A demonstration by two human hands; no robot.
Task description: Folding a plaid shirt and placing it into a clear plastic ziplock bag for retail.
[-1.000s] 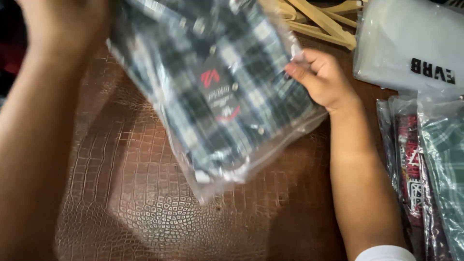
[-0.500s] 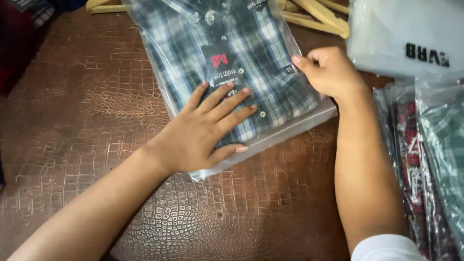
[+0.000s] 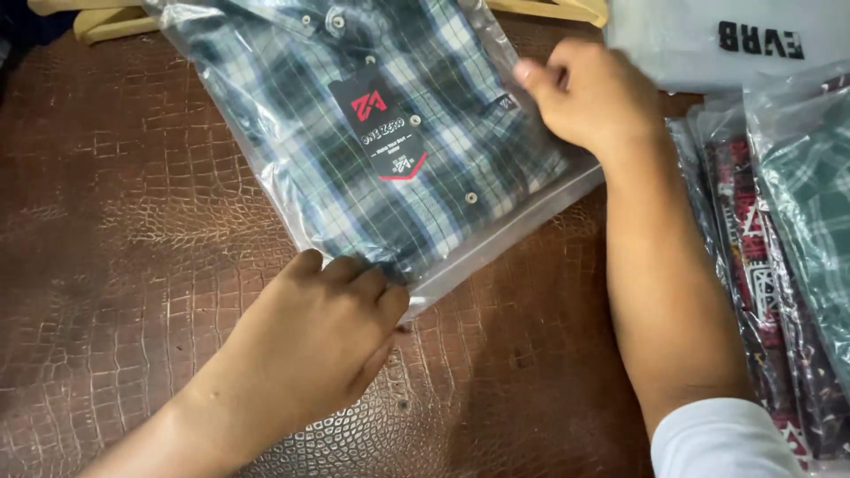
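A folded checked shirt in dark green, blue and white lies sealed in a clear plastic bag (image 3: 292, 150) on a brown crocodile-pattern surface (image 3: 115, 221). A black tag with a red mark (image 3: 379, 124) sits on the shirt's front. My left hand (image 3: 319, 336) curls around the bag's near bottom edge, fingers tucked under the plastic. My right hand (image 3: 589, 93) grips the bag's right edge near the shirt's pocket.
Pale wooden hangers (image 3: 115, 18) lie along the far edge. A frosted white bag with black lettering (image 3: 699, 44) sits at the far right. Packed shirts, one dark red and patterned (image 3: 753, 265), one green checked (image 3: 810, 177), are stacked on the right.
The bagged shirt came down from the air onto the surface. My left hand pressed flat on it, then slid back to the bottom edge and curled under it. My right hand kept its grip.
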